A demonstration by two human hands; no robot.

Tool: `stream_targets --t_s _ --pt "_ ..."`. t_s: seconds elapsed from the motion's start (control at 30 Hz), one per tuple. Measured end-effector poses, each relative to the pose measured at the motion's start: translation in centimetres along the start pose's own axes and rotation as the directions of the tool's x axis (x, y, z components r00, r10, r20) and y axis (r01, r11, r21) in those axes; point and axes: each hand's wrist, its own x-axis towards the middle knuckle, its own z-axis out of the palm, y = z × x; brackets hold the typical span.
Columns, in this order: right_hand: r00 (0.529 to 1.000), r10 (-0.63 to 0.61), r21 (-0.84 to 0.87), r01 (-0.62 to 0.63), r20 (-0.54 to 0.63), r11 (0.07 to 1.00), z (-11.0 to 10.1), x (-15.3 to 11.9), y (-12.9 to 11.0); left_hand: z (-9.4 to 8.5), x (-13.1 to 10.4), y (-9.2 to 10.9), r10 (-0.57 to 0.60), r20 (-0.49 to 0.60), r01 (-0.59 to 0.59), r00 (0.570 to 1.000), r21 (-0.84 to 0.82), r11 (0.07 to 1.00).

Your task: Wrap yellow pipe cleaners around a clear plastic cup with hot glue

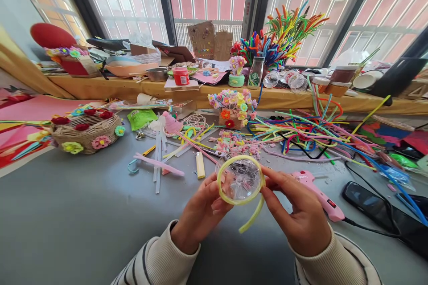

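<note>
My left hand (204, 211) grips a clear plastic cup (241, 179) from its left side, with the round end facing me. A yellow pipe cleaner (220, 187) runs around the rim of that end, and its loose tail hangs below on the right. On the right, the thumb and forefinger of my right hand (294, 211) pinch the pipe cleaner against the cup's edge. Just past my right hand lies a pink hot glue gun (321, 196). A short yellow stick-like piece (199, 164) lies left of the cup.
A woven basket with flowers (88, 132) stands at left. Loose pipe cleaners (301, 133) spread across the back right. A black phone-like device (371, 209) and a cable lie at right. A flower-covered box (232, 113) stands behind the cup, before a crowded window ledge (133, 89).
</note>
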Motion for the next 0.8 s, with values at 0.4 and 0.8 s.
stream_targets --t_s 0.4,0.8 --pt "0.998 0.045 0.011 -0.046 0.031 0.999 0.7 -0.3 -0.8 0.0 0.0 -0.1 0.035 -0.043 -0.035 0.998 -0.011 0.999" --pt "0.992 -0.08 -0.262 0.052 -0.097 0.964 1.5 -0.2 -0.3 -0.1 -0.1 -0.9 -0.028 -0.165 0.043 0.986 0.089 0.995"
